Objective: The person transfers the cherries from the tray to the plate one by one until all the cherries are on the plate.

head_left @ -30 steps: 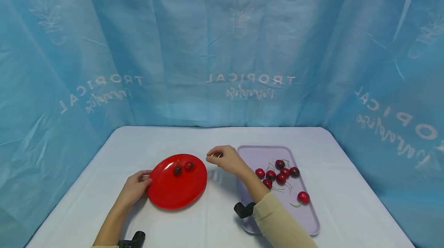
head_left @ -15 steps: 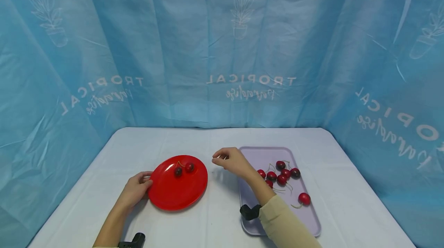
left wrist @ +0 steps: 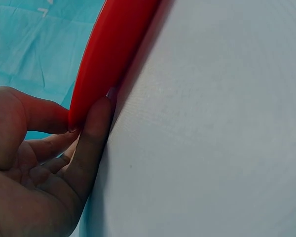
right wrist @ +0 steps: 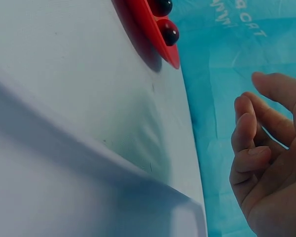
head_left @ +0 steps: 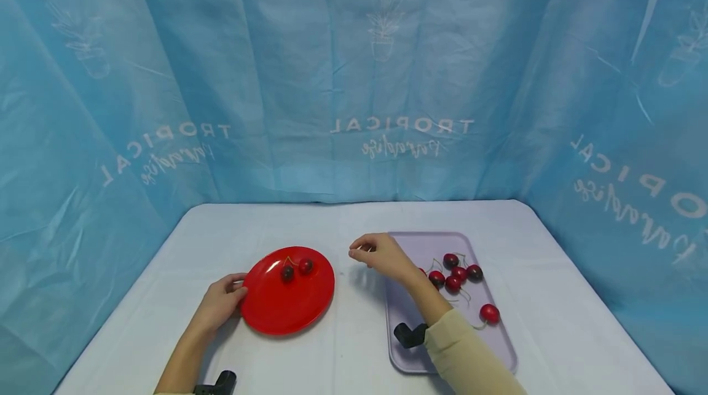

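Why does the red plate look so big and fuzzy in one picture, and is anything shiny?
Left wrist view: the red plate sits right by the lens, edge-on and soft, with the left hand in shade. Head view: sharp, with a small white glare spot on the plate's rim. Right wrist view: a dark shadow under the plate.

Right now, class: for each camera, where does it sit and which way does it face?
Head: above, facing down; both arms, red plate, lilac tray, cherries.
Left wrist: at table level; left hand grips the plate's rim.
Right wrist: low, facing across table; right hand, loosely curled, holds nothing.
All views share the plate.
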Available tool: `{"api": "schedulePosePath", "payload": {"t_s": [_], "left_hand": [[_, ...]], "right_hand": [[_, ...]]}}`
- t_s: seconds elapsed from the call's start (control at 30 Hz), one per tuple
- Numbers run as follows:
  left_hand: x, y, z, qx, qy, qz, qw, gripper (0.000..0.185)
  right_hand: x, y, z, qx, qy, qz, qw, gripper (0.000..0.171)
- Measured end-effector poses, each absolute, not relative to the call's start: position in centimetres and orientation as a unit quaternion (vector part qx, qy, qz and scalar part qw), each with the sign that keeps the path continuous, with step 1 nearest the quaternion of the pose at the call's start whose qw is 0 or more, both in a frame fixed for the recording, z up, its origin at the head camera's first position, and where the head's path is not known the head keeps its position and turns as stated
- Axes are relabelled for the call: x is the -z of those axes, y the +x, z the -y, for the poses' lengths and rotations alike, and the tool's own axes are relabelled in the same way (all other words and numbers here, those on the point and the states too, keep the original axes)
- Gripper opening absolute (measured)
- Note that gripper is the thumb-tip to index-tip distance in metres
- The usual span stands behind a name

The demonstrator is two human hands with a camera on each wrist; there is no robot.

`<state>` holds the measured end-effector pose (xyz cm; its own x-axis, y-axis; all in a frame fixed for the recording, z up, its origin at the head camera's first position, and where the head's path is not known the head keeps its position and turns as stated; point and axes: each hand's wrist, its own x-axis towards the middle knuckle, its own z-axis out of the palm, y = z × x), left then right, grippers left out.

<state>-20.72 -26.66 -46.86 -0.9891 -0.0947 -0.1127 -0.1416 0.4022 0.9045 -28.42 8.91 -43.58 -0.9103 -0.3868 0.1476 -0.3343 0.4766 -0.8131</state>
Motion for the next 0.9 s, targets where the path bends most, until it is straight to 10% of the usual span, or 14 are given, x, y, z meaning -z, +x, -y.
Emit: {"api": "schedulePosePath", "payload": {"t_s": [0.9], "left_hand": [[46.6, -20.7, 26.6, -0.530, -0.081, -0.844, 0.025, 0.044]], "right_hand": [[43.9, -27.9, -11.3, 0.455, -0.186, -0.871, 0.012, 0.031]]}}
